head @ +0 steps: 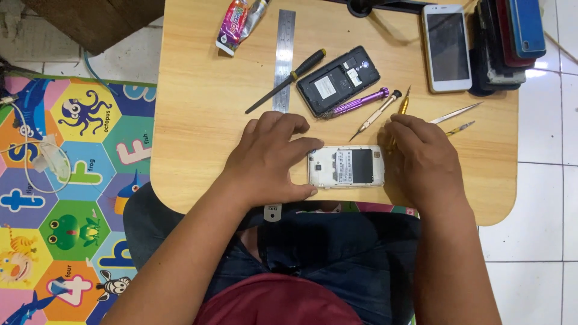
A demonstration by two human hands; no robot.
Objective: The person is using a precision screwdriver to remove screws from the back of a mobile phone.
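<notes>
- White phone (346,166), back cover off, lies flat near the near edge of the table (198,108), between both hands.
- Left hand (265,159) rests palm down, fingers spread loosely, fingertips touching the phone's left end; it grips nothing.
- Right hand (421,159) lies at the phone's right end, fingers curled around a gold screwdriver (402,105) whose shaft sticks out far of the knuckles.
- Tweezers (454,113) lie just right of that hand; open tabletop continues to the right edge.
- Farther: a purple screwdriver (358,102) touching a black phone (338,81), a black-handled screwdriver (289,79) crossing a steel ruler (283,54).
- Bare wood left of the ruler.
- Far edge: glue tube (238,24), a white-framed phone (446,47), a stack of phones (503,42) at the right corner.
</notes>
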